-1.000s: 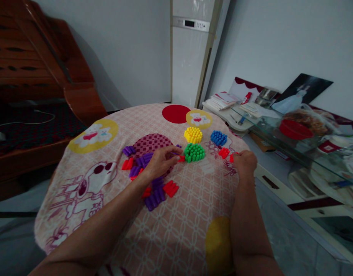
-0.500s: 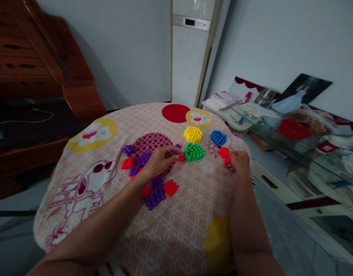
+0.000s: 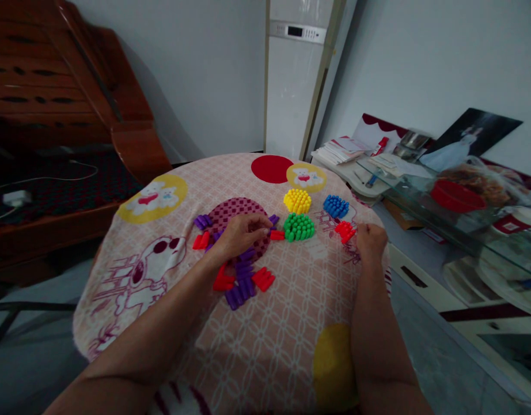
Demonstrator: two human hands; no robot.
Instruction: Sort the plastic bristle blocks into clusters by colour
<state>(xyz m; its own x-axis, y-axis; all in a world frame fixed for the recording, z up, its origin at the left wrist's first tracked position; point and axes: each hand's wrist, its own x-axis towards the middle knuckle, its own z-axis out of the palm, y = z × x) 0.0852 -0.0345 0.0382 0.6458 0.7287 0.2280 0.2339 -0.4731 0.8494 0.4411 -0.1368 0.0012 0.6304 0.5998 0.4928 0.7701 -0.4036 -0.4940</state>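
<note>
My left hand [image 3: 246, 234] is over the middle of the cloth, fingers stretched forward and thumb apart from them, with nothing visible between. Just beyond its fingertips lies a small red piece [image 3: 277, 235], close to a cluster of green plastic pieces [image 3: 299, 227]. Around and below that hand lie purple pieces [image 3: 245, 279] and red pieces [image 3: 264, 279], partly hidden by the hand and forearm. My right hand [image 3: 371, 240] is closed beside a cluster of red pieces [image 3: 345, 231]; whatever its fingers hold is hidden.
Yellow pieces [image 3: 297, 200] and blue pieces [image 3: 336, 206] stand in clusters behind the green ones. A patterned cloth [image 3: 287, 328] covers the table. To the right is a glass-topped cabinet [image 3: 404, 199] with papers and a red bowl [image 3: 458, 196]. A wooden bench [image 3: 136, 147] stands left.
The view has turned slightly left. My right hand has drawn a little away from the red cluster, which now looks more tightly grouped. My left hand stays close to the same red piece.
</note>
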